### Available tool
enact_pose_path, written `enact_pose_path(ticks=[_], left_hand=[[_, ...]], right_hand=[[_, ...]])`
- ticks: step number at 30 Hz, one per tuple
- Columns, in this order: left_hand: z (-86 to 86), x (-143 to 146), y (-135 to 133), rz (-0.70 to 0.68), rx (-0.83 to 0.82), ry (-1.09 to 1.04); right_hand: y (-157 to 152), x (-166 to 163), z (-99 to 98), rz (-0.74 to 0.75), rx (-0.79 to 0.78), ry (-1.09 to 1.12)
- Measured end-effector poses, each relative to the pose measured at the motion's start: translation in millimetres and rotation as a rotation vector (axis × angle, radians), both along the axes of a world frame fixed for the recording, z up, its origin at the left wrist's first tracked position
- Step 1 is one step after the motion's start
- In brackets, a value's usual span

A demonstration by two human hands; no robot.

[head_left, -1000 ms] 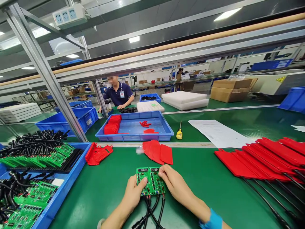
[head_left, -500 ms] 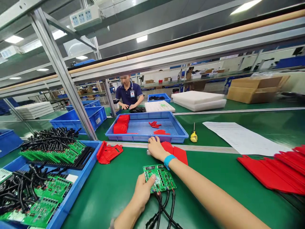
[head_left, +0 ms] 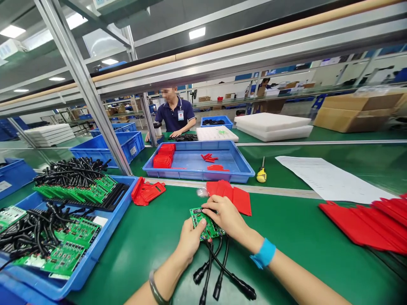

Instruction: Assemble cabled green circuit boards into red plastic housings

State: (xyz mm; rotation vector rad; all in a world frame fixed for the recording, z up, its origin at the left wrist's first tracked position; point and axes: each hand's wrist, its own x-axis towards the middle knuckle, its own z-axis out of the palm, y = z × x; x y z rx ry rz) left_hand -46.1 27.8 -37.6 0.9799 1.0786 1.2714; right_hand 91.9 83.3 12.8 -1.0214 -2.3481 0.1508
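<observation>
A green circuit board (head_left: 203, 223) with three black cables (head_left: 222, 271) hanging from its near edge is held just above the green mat. My left hand (head_left: 190, 240) grips its left near corner, thumb on top. My right hand (head_left: 226, 217), with a blue wristband, lies over the board's right side, fingers curled and pinched on its top face; whether something small sits under them I cannot make out. A fan of red flat pieces (head_left: 229, 195) lies just beyond the board.
A blue tray (head_left: 95, 250) of circuit boards and black cables stands at the left. A red holder (head_left: 148, 192) lies beside it. Farther back are a blue tray (head_left: 241, 167) with red parts, a yellow-handled screwdriver (head_left: 261, 173), paper sheets (head_left: 330, 180), and red pieces (head_left: 372, 222) at right. A co-worker (head_left: 174, 114) sits across.
My right hand reached out to the red pieces near the far tray, then came back onto the circuit board. The board was lifted and shifted slightly; the camera view drifted.
</observation>
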Motion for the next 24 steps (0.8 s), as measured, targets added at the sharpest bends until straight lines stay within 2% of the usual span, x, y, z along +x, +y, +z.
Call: enact_pose_path(ticks=[10, 18, 24], left_hand=[[-4.6, -1, 0, 0.021, 0.007, 0.031], [-2.1, -1, -1, 0.016, -0.007, 0.045], [-1.8, -1, -1, -0.008, -0.018, 0.032]], right_hand=[[-11, -6, -13.2, -0.040, 0.106, 0.034], [-8, -8, -10.9, -0.139, -0.052, 0.102], [2, -10, -0.6, -0.099, -0.141, 0.017]])
